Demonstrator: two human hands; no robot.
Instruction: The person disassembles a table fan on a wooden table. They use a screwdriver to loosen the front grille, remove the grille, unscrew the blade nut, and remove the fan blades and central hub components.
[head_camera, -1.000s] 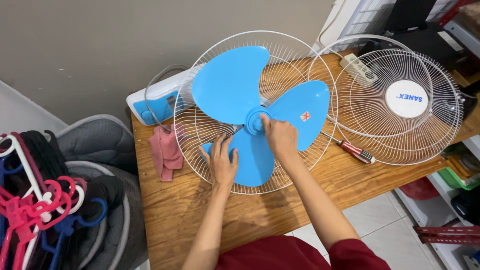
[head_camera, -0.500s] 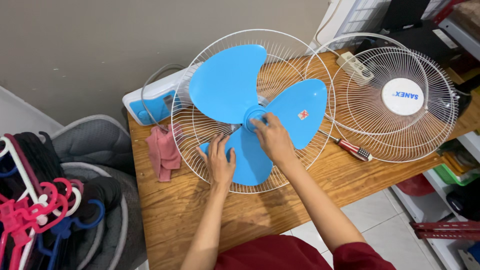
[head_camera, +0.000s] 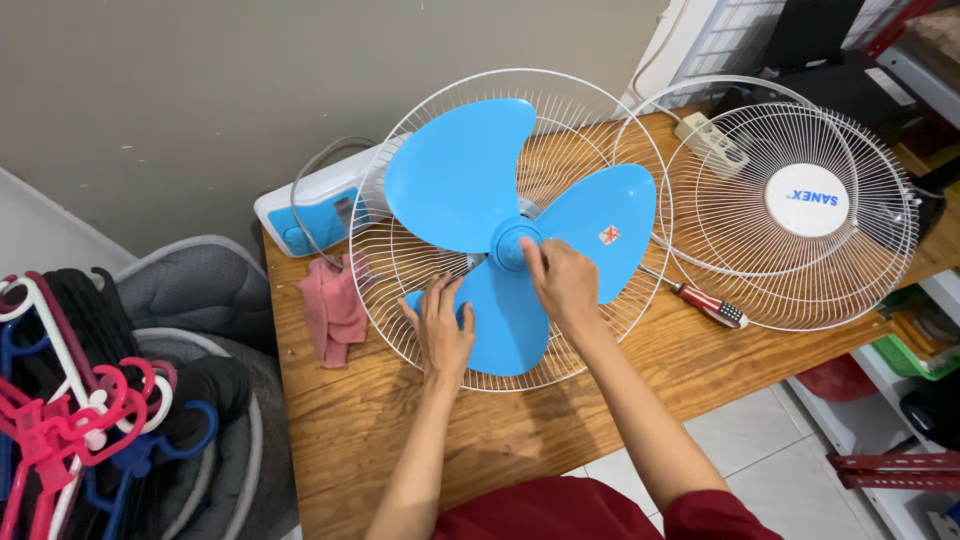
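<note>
On the wooden table, lying face-up inside the rear grille: blue blade with three lobes, at about 12, 3 and 6 o'clock around the hub; right hand at 4 o'clock from the hub, fingers curled, fingertips pinched on the hub's rim, wrist resting over the 6 o'clock lobe; left hand at 8 o'clock from the hub, fingers spread almost flat, pressed on the edge of the lower lobe and touching the grille wires beneath, gripping nothing outright; blue-and-white base at 10 o'clock, behind the grille, with a grey cord looped over it; pink rag at 9 o'clock, just beside the grille rim; front grille with white centre disc at 3 o'clock, overlapping the rear one's edge; screwdriver with red handle between the two grilles, at 4 o'clock, partly under the wires; power strip at 2 o'clock near the wall; hangers and dark clothes far off at 8 o'clock, well apart from the table.
</note>
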